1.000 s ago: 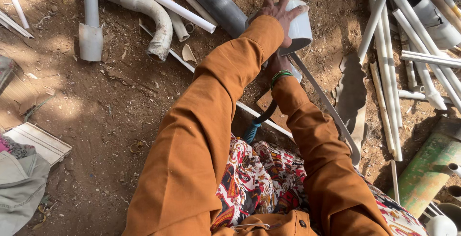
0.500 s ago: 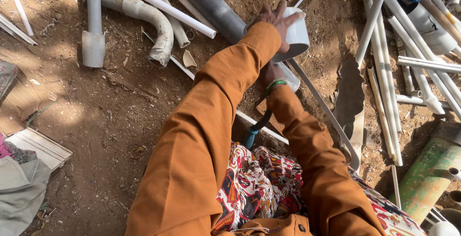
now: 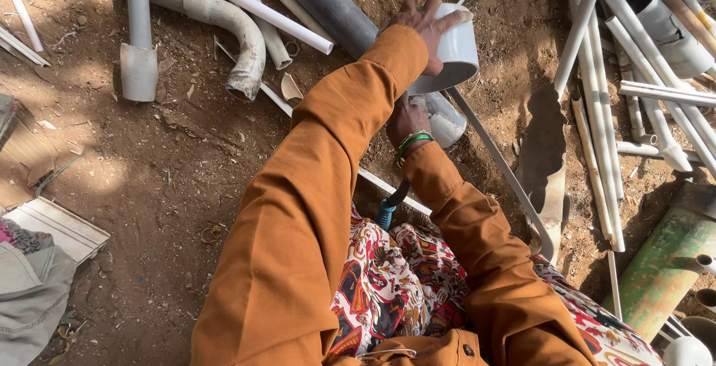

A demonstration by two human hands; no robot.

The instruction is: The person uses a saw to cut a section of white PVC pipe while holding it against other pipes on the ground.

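Note:
My left hand (image 3: 424,21) reaches forward in an orange sleeve and grips the top of a wide white pipe fitting (image 3: 459,51), fingers spread over its rim. Just below it, my right hand (image 3: 406,121), with green bangles at the wrist, closes on a shorter white pipe piece (image 3: 450,118) that meets the fitting's lower end. My left forearm hides most of the right hand's fingers. Both pieces are held above the dirt ground. A blue and black tool handle (image 3: 386,211) lies beneath my arms, near my patterned skirt.
White pipes (image 3: 597,112) lie piled on the right, and a curved elbow pipe (image 3: 239,30) and a grey pipe (image 3: 321,1) at the top left. A green cylinder (image 3: 664,269) is at the right edge, grey cloth (image 3: 30,291) at the lower left, and a thin metal bar (image 3: 500,168) beside my knee.
Both hands keep their hold on the white pieces. The fitting has tipped slightly and the view has shifted a little; nothing was let go.

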